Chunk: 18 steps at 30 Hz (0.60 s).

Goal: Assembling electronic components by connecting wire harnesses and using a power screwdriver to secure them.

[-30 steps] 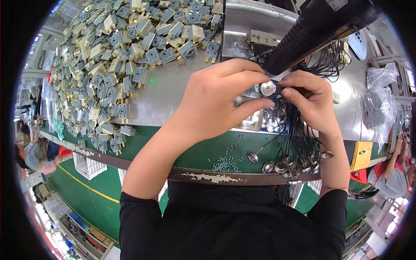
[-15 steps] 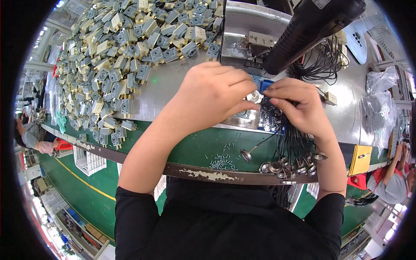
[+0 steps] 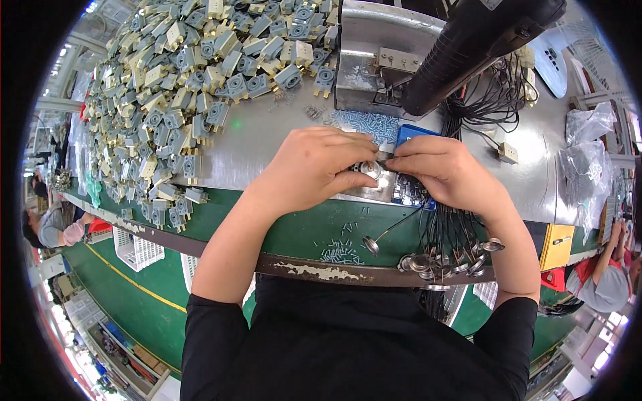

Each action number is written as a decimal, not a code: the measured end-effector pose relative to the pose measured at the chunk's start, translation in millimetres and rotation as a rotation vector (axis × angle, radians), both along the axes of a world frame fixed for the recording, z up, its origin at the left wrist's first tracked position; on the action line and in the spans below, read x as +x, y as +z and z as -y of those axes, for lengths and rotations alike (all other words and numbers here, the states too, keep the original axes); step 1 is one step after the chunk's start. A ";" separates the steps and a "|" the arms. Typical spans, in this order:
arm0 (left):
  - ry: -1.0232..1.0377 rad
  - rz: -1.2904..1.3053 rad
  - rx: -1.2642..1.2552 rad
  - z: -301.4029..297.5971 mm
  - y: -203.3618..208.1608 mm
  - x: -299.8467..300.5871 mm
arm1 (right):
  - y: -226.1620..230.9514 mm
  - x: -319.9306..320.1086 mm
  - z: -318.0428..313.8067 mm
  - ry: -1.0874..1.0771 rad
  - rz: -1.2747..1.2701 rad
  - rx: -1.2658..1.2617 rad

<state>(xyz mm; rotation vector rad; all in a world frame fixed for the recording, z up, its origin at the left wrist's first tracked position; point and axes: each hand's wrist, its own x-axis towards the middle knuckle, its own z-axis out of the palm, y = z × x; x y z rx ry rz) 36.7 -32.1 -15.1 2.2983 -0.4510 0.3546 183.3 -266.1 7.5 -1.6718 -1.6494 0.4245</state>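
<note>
My left hand [image 3: 301,167] has its thumb and fingers closed round the rim of a round, shiny metal-and-white part [image 3: 369,170]. That part sits low over a small metal plate [image 3: 381,192] at the bench's near edge. My right hand [image 3: 445,167] is beside it, fingertips pinched together close to the part's right side; what they hold is hidden. Under the right hand a blue tray [image 3: 409,131] shows, with small dark metal pieces [image 3: 405,190] in it. Several metal discs on black wires [image 3: 421,262] hang below the right wrist. Loose bluish screws [image 3: 368,123] lie just beyond my hands.
A large heap of grey and cream plug-like housings [image 3: 231,70] covers the left side. A thick black cylinder [image 3: 455,60] slants above the far bench. Black cables [image 3: 491,110] and a plastic bag [image 3: 585,160] lie right. More screws [image 3: 341,252] rest on the green strip [image 3: 301,230].
Both hands have come down and a little left, carrying the round part from mid-air to the metal plate. The blue tray and the screws behind are now more exposed.
</note>
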 end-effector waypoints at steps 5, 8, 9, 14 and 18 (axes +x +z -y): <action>0.027 -0.131 -0.131 2.2 -6.0 -6.8 | -2.2 0.1 -3.3 0.004 0.034 0.000; 0.023 -0.120 -0.194 2.5 -8.4 -8.3 | -9.9 -0.2 -1.6 -0.028 -0.018 0.031; 0.018 -0.103 -0.221 2.5 -8.6 -9.2 | -10.0 -0.3 -1.6 -0.026 -0.019 0.030; 0.044 -0.118 -0.245 4.3 -18.5 -9.4 | -6.0 -1.2 -5.0 -0.023 -0.057 0.006; 0.105 -0.099 -0.287 11.2 -21.4 -11.8 | -5.9 -2.6 -6.2 -0.023 -0.048 0.008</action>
